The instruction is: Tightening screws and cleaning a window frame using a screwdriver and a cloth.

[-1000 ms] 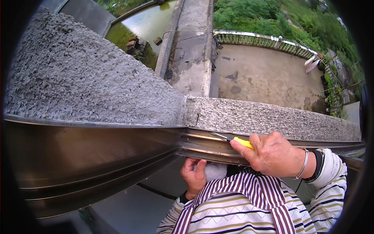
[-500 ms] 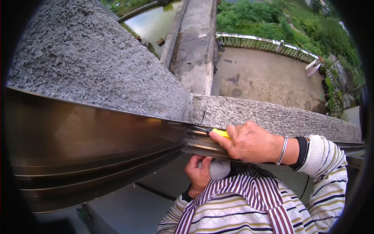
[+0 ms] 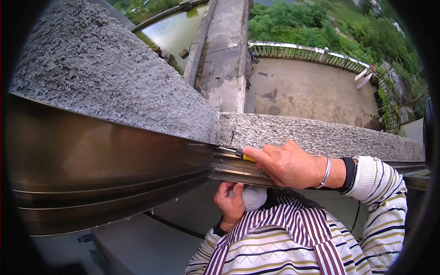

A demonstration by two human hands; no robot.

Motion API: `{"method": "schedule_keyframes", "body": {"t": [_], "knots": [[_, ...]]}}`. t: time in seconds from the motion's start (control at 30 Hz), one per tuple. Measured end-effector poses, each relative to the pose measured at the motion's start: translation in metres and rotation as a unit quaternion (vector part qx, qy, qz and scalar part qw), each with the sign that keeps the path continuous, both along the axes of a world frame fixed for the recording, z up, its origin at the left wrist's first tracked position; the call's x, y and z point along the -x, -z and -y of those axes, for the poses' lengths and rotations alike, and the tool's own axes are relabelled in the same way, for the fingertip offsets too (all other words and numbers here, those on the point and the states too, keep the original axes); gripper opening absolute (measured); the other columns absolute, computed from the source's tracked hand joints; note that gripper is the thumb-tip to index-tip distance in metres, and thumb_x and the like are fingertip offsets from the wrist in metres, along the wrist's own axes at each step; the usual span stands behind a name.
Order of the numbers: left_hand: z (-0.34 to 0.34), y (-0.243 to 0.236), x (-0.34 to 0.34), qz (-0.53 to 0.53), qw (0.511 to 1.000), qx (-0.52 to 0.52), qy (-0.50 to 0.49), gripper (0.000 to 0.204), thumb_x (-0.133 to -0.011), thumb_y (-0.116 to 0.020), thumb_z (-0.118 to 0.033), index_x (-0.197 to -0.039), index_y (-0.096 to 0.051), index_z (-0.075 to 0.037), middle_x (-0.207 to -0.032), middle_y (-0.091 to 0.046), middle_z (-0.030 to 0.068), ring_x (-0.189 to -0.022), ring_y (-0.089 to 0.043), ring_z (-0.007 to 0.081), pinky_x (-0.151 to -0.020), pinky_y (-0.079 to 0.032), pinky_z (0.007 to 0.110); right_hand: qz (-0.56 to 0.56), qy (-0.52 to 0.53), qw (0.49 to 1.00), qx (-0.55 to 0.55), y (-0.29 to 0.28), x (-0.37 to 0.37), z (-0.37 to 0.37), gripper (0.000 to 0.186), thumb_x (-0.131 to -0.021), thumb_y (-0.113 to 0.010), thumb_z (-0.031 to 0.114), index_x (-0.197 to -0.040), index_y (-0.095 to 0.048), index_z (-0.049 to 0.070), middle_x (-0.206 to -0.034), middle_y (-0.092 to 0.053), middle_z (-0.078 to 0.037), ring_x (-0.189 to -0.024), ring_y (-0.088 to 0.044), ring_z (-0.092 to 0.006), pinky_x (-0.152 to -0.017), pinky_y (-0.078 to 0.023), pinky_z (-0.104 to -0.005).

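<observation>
Yellow-and-black screwdriver (image 3: 239, 153) gripped in closed right hand (image 3: 291, 164), blade at the left corner of the brown metal track (image 3: 231, 167), beside rough concrete ledge (image 3: 298, 130). Left hand (image 3: 229, 204) curled, thumb and fingers around white fluffy wad (image 3: 255, 199) below the track's near edge.

This looks like a home in the countryside, viewed from high up: a brown metal window frame (image 3: 110, 156) meets a rough grey outer wall (image 3: 110, 78) and a rough pale sill (image 3: 293, 129), while outdoors, further down, lie a stained concrete terrace (image 3: 316, 89), with a pale railing (image 3: 323, 56), a long concrete walkway (image 3: 225, 62), a pool of water (image 3: 172, 34) and thick green trees (image 3: 293, 22) crowding behind the railing
</observation>
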State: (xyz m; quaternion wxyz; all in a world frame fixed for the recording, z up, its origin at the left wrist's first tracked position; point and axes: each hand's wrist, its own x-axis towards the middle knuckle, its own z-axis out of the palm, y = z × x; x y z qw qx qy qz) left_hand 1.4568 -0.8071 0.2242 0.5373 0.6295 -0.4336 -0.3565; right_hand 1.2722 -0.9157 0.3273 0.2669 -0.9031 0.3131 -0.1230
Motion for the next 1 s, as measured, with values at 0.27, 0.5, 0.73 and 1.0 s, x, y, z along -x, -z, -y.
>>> {"method": "schedule_keyframes", "body": {"t": [0.27, 0.5, 0.73, 1.0], "knots": [[-0.004, 0.004, -0.001, -0.004, 1.000, -0.015, -0.022, 0.025, -0.083, -0.070, -0.021, -0.084, -0.060, 0.002, -0.071, -0.062, 0.0065, -0.065, -0.055, 0.0129, -0.063, -0.046, 0.028, 0.008, 0.136, 0.991, -0.004, -0.019, 0.033, -0.029, 0.059, -0.071, -0.061, 0.006, -0.127, -0.042, 0.002, -0.075, -0.055, -0.012, -0.059, -0.059, -0.0293, -0.050, -0.045, -0.0423], [-0.003, 0.007, -0.003, 0.042, 0.999, -0.004, -0.005, 0.029, -0.086, -0.067, -0.026, -0.086, -0.060, 0.002, -0.072, -0.063, 0.0048, -0.065, -0.056, 0.0102, -0.061, -0.046, 0.025, -0.044, 0.033, 0.998, 0.014, -0.027, 0.011, -0.011, 0.052, -0.070, -0.062, 0.010, -0.121, -0.051, 0.006, -0.077, -0.055, -0.014, -0.062, -0.059, -0.0286, -0.050, -0.045, -0.0408], [0.000, 0.000, -0.006, 0.070, 0.997, -0.012, -0.002, 0.028, -0.084, -0.069, -0.024, -0.080, -0.061, 0.002, -0.067, -0.062, 0.0054, -0.062, -0.056, 0.0100, -0.058, -0.046, 0.025, -0.059, 0.010, 0.997, 0.054, -0.033, 0.017, 0.005, 0.044, -0.071, -0.063, 0.015, -0.114, -0.057, 0.007, -0.070, -0.056, -0.011, -0.053, -0.057, -0.0232, -0.044, -0.043, -0.0375], [-0.001, 0.001, -0.008, 0.071, 0.997, 0.000, -0.003, 0.028, -0.084, -0.069, -0.025, -0.079, -0.062, 0.002, -0.065, -0.062, 0.0050, -0.060, -0.056, 0.0105, -0.057, -0.045, 0.026, -0.060, -0.047, 0.996, 0.042, -0.016, 0.007, 0.012, 0.046, -0.075, -0.058, 0.017, -0.120, -0.055, 0.005, -0.071, -0.057, -0.011, -0.056, -0.060, -0.0248, -0.045, -0.044, -0.0376]]}}
